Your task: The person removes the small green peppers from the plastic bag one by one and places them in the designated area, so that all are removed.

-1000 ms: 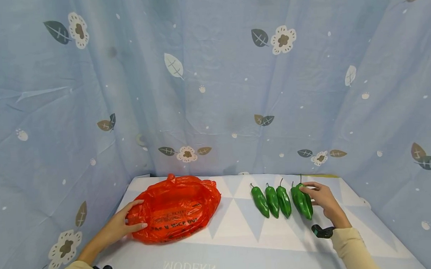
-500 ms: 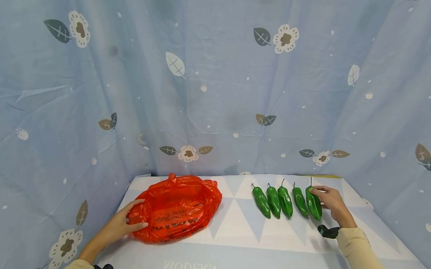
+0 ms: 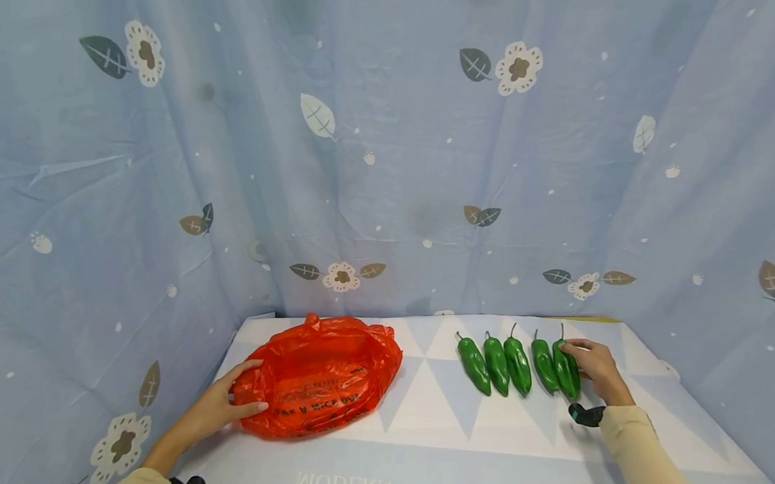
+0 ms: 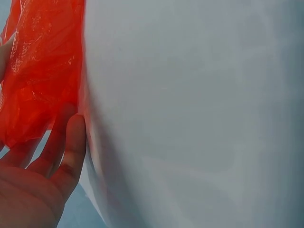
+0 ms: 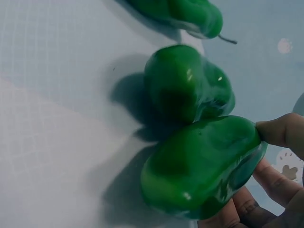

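Note:
Near the table's left end lies a crumpled red plastic bag [image 3: 322,376] with black print. My left hand [image 3: 214,408] holds its left end, thumb and fingers spread round the side; in the left wrist view several fingers [image 4: 73,147] reach against the bag's film. On the right, several long green peppers lie in a row, stems away from me. My right hand [image 3: 600,370] pinches the rightmost pepper [image 5: 199,166] near its stem end, thumb on one side and fingers on the other. Close beside it is a neighbouring pepper [image 5: 173,85]; the two look touching in the right wrist view.
Three more peppers, such as this one [image 3: 474,367], lie to the left in the row. The white and pale blue patterned table [image 3: 432,425] ends against a blue leaf-print curtain [image 3: 385,164] at the back and sides.
My right hand has moved the rightmost pepper rightward, from overlapping its neighbour to lying beside it, then slightly back toward it. The left hand and the bag have stayed in place.

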{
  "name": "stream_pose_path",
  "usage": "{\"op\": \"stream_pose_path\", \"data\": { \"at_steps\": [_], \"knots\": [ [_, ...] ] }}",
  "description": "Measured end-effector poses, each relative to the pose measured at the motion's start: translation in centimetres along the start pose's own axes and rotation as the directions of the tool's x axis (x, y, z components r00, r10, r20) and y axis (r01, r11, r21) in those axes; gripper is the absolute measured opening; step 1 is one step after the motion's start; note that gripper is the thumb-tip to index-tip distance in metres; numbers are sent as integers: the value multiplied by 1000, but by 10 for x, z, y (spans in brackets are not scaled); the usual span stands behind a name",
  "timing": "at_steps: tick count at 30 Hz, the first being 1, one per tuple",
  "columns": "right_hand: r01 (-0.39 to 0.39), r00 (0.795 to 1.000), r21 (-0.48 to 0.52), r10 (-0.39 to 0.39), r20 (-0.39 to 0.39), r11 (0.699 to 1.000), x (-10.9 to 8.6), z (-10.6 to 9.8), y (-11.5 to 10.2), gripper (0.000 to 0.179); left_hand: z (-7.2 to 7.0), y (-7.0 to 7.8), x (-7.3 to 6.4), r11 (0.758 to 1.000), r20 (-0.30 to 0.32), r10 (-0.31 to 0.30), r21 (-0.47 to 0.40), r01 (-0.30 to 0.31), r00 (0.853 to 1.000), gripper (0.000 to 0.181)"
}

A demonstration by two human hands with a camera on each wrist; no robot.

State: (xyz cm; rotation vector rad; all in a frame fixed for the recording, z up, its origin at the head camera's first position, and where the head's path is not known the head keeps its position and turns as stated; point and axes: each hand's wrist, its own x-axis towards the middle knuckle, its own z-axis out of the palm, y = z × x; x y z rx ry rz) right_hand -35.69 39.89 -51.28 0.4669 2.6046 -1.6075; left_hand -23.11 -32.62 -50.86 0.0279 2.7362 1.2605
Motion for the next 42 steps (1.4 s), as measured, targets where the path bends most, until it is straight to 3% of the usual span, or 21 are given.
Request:
{"op": "stream_pose_path", "data": {
  "at_steps": [16, 22, 31, 34, 38, 42],
  "knots": [
    [13, 998, -47, -15, -55, 999, -4, -2, 15, 68, 0, 3, -1, 999, 17, 48, -17, -47, 999, 93],
    [6, 997, -65, -11, -78, 998, -6, -4, 20, 69, 2, 4, 4, 999, 31, 27, -18, -27, 999, 95],
    [-6, 987, -94, -9, -161, 996, -14, -4, 23, 69, 1, 7, 7, 994, 55, 43, -104, -37, 998, 90],
    [-8, 985, -126, -14, -170, 992, -18, -7, 20, 73, -1, 7, 7, 991, 22, 79, -110, -76, 997, 80],
    [-15, 986, -162, -13, -167, 987, -26, -14, 14, 77, -7, 8, 6, 990, -69, 138, -19, -140, 988, 70],
    [23, 984, -193, -56, -168, 981, -38, -24, 2, 75, -16, 15, 8, 972, -176, 232, 85, -220, 957, 64]
  ]
}}
